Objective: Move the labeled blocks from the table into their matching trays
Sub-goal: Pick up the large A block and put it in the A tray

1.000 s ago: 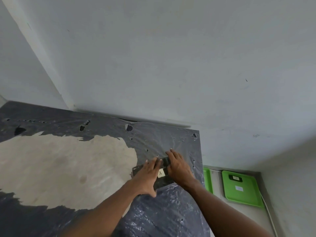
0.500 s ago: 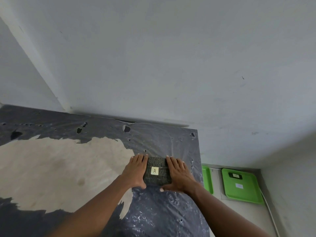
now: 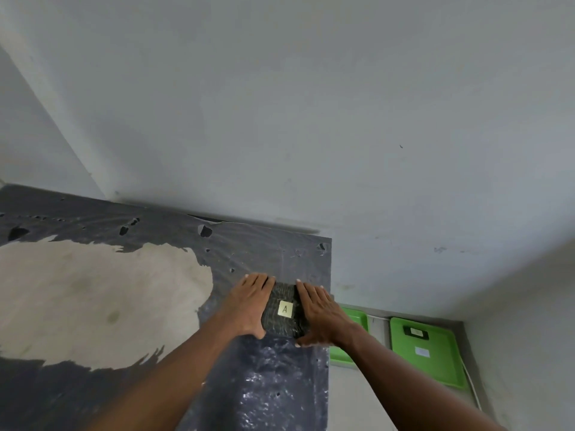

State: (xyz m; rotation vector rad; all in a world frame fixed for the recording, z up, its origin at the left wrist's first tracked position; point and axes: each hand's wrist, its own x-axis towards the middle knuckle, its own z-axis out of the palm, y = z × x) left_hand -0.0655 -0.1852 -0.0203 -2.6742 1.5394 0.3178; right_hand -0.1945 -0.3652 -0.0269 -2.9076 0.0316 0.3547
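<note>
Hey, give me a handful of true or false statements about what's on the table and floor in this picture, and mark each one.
1. Both hands press against the sides of the dark block. True: the left hand and the right hand flank it.
2. The block's label reads B. False: it reads A.
3. The block already lies in a tray. False: it is over the table, near its right edge.
4. Green trays sit lower down, to the right of the table. True: the near tray and the far tray.
5. The far tray is red. False: it is green.
</note>
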